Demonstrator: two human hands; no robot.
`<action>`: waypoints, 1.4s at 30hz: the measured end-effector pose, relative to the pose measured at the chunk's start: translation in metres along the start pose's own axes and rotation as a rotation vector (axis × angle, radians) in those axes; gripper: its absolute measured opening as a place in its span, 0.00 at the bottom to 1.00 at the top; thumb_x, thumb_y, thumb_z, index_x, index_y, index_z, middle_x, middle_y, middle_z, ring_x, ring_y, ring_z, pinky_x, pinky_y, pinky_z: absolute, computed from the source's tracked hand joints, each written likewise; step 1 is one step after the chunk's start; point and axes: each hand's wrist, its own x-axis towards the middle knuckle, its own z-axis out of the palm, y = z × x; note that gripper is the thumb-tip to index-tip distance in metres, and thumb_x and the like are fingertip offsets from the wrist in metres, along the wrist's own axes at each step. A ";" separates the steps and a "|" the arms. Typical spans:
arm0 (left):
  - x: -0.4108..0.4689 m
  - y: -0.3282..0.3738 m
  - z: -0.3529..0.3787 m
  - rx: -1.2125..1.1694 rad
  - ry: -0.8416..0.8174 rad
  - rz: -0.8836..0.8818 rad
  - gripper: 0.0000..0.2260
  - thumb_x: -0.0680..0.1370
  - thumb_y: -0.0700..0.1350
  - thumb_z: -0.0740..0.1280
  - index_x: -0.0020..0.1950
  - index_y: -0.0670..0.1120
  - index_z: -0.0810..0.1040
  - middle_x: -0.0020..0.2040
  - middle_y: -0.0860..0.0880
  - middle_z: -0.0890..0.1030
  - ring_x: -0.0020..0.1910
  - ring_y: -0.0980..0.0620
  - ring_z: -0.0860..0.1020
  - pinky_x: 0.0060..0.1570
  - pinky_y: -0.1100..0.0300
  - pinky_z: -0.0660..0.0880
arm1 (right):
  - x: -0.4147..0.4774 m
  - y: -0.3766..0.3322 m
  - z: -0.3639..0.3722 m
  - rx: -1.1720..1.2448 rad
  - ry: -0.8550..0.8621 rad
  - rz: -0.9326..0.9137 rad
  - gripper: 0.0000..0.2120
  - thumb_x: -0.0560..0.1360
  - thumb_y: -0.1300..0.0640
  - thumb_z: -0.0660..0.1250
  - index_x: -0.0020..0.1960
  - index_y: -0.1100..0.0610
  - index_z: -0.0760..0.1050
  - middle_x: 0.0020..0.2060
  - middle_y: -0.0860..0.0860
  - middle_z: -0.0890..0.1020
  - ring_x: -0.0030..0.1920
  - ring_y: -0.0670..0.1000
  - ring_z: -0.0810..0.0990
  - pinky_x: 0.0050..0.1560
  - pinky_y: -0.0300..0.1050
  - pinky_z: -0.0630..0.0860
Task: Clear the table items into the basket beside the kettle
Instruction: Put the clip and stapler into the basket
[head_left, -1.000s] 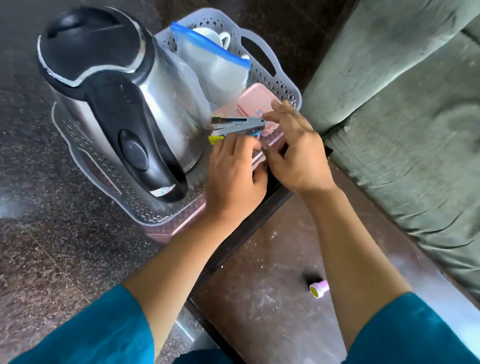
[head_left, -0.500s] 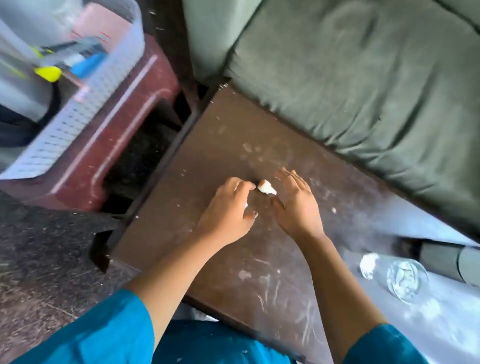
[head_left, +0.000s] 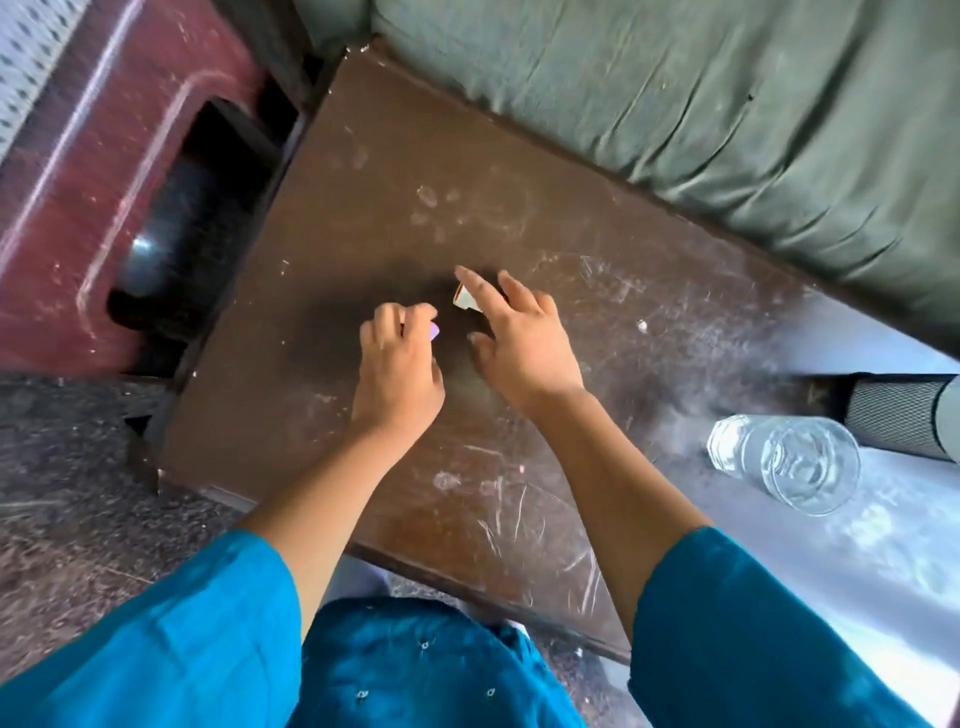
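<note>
Over the middle of the scratched brown table (head_left: 395, 171), my left hand (head_left: 397, 369) has its fingers curled round a small purple-tipped item (head_left: 434, 331), most of which is hidden in the fist. Just to its right, my right hand (head_left: 522, 340) is spread with straight fingers, and its index finger lies on a small white piece (head_left: 464, 300) on the tabletop. Only a corner of the white perforated basket (head_left: 21, 62) shows at the top left. The kettle is out of view.
A dark red stool (head_left: 88, 171) carries the basket, left of the table. A clear drinking glass (head_left: 784, 462) stands on the table's right side, with a black mesh cylinder (head_left: 893, 415) behind it. A green sofa cushion (head_left: 675, 104) borders the far edge.
The view swung from the basket, where the stapler now lies, to the table. Both hands came down to the tabletop. The left hand closed on the purple-tipped item and the right hand's fingers spread over the white piece.
</note>
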 end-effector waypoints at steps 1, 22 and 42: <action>0.001 -0.001 0.001 -0.016 -0.008 0.011 0.17 0.68 0.30 0.66 0.55 0.42 0.72 0.52 0.40 0.74 0.52 0.39 0.71 0.50 0.54 0.65 | 0.003 -0.001 0.002 -0.030 0.018 -0.013 0.29 0.76 0.57 0.62 0.73 0.42 0.56 0.71 0.58 0.66 0.63 0.62 0.65 0.64 0.53 0.67; 0.043 -0.030 -0.094 -0.646 0.435 -0.189 0.21 0.70 0.39 0.72 0.61 0.44 0.71 0.45 0.53 0.81 0.42 0.50 0.82 0.44 0.60 0.78 | 0.045 -0.109 -0.035 0.806 0.129 0.130 0.12 0.71 0.67 0.70 0.50 0.53 0.80 0.43 0.54 0.84 0.39 0.50 0.83 0.43 0.40 0.81; 0.075 -0.138 -0.234 -0.160 0.752 -0.307 0.04 0.71 0.33 0.65 0.45 0.37 0.76 0.43 0.38 0.79 0.41 0.36 0.78 0.35 0.47 0.72 | 0.138 -0.334 -0.036 0.123 0.215 -0.410 0.11 0.70 0.53 0.68 0.49 0.56 0.72 0.43 0.55 0.82 0.48 0.60 0.78 0.45 0.52 0.74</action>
